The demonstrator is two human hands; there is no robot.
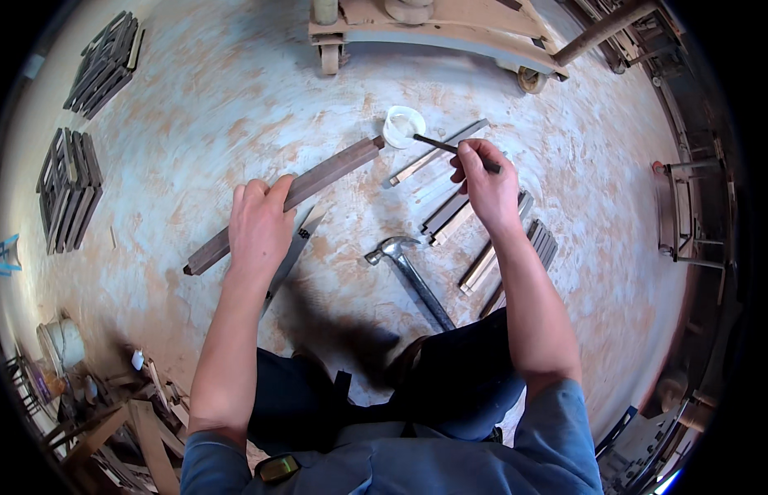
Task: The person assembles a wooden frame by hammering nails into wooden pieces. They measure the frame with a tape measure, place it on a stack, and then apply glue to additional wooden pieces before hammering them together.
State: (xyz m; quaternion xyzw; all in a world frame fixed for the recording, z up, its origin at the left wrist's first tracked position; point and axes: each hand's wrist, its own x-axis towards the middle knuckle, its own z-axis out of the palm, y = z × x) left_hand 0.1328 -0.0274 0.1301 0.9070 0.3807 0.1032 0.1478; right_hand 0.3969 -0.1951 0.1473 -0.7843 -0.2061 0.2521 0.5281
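Note:
A long dark wooden bar (330, 172) with a narrower stub at each end slants across the floor in front of me. My left hand (262, 223) wraps around its middle. Between the fingers of my right hand (485, 177) is a thin dark stick (438, 143). The stick's far tip is at the rim of a small white plastic tub (403, 125), which has something pale inside. The bar's upper end lies close beside the tub. A claw hammer (413, 276) rests on the floor between my forearms, its head pointing away from me.
Several wooden strips (450, 219) lie to the right under my right forearm. Slatted wooden pieces (69, 190) are stacked at the left. A wheeled wooden cart (433, 37) stands ahead. Scrap wood (149, 437) is piled at the lower left, near a pale bucket (64, 344).

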